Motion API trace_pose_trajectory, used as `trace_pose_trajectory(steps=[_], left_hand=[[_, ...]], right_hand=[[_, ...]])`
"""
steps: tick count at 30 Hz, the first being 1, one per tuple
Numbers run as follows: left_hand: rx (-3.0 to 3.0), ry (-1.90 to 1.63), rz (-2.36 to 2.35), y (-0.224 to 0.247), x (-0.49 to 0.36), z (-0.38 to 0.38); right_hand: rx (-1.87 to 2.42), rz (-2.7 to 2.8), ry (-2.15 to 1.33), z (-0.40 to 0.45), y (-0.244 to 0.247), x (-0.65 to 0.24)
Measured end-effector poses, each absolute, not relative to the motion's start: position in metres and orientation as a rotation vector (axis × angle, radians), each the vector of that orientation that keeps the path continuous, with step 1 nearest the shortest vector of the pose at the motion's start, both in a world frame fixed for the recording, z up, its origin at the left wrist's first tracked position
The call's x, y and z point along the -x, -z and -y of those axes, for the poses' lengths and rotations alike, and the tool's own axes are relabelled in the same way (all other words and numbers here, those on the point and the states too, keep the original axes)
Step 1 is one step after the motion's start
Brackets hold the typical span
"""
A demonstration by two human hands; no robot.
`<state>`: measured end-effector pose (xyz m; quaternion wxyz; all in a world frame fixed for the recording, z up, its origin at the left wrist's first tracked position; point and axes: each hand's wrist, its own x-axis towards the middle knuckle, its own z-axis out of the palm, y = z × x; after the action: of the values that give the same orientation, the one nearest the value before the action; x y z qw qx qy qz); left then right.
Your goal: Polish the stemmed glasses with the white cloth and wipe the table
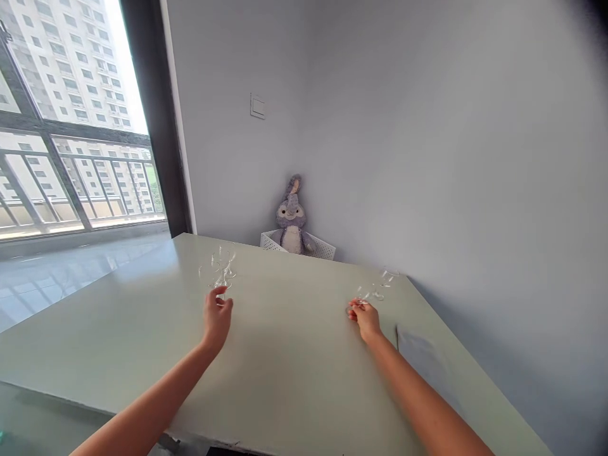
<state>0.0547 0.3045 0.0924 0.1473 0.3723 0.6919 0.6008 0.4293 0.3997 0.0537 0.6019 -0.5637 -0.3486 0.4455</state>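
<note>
Several clear stemmed glasses (223,261) stand close together on the left part of the table. My left hand (217,316) is just in front of them, fingers curved and thumb apart, with a gap between; nothing shows in its grasp. On the right, my right hand (367,318) has its fingers closed at the low part of a clear stemmed glass (363,294), near the tabletop. Just behind it stands another stemmed glass (387,278). The transparent outlines are faint, so the exact contact of the right fingers is hard to make out.
The pale table (285,354) reaches the grey wall on the right. A flat greyish sheet (422,358) lies beside my right forearm. Behind the far edge, a plush rabbit (291,221) sits in a white perforated basket (325,249). A large window (76,152) is at left.
</note>
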Motion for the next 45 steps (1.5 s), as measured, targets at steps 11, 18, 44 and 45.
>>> trace_pose_trajectory(steps=[11,18,44,45], left_hand=[[-1.469,-1.107,-1.517,-0.079,-0.158,-0.291],[-1.368,-1.076,-1.777,-0.072,-0.131,-0.287],[-1.193,-1.172,-2.312,-0.071,0.020,-0.295],[-1.201,-1.179,-2.321,-0.070,0.020,-0.295]], right_hand=[[1.064,1.143,-1.478,-0.314,-0.065,-0.269],[0.978,1.326,-1.775,-0.300,-0.082,-0.270],[1.495,0.548,-0.757,-0.456,-0.062,-0.494],[1.494,0.561,-0.761,-0.460,-0.063,-0.497]])
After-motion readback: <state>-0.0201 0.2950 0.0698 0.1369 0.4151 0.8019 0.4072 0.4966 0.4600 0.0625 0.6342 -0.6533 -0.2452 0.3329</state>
